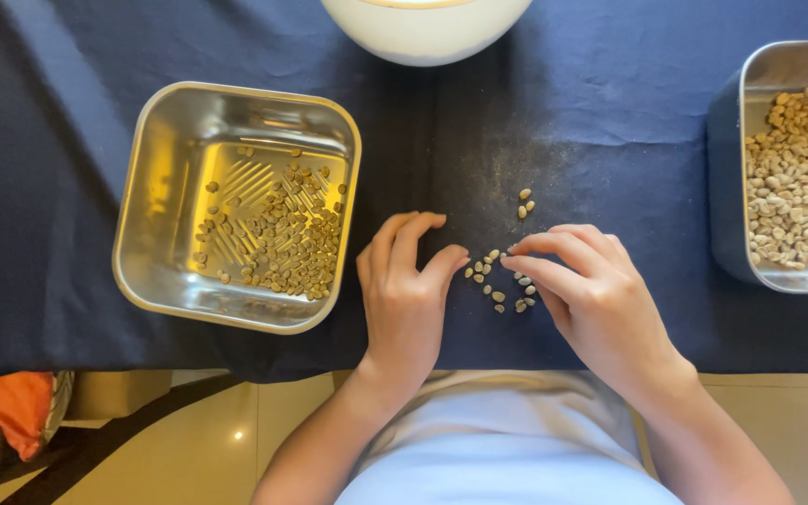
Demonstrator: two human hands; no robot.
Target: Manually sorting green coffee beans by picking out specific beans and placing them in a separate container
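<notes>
Beans (500, 277), pale and small, lie in a loose scatter on a dark blue cloth (610, 112) between the person's two hands. The left hand (407, 290) rests on the cloth just left of the scatter, its fingers curled and its thumb tip reaching toward the nearest beans; whether anything sits between the fingers cannot be told, and the hand looks loosely cupped rather than clamped. The right hand (591, 299) comes in from the right, its thumb and forefinger brought together at the scatter's right edge, pinching at or on a bean, though the bean itself is too small to make out for sure. A few stray beans (525, 203) lie a little farther off, apart from the main scatter.

On the left of the cloth stands a square steel tray (142, 234) with a thin layer of beans spread over its ribbed floor, mostly toward its right and near side. At the right edge stands a second steel tray (769, 65), holding a thicker heap of paler beans. At the far edge, in the middle, shows the rounded underside of a white bowl (423, 37). Near left, below the cloth, an orange cloth bundle (7, 402) lies over the tiled floor.
</notes>
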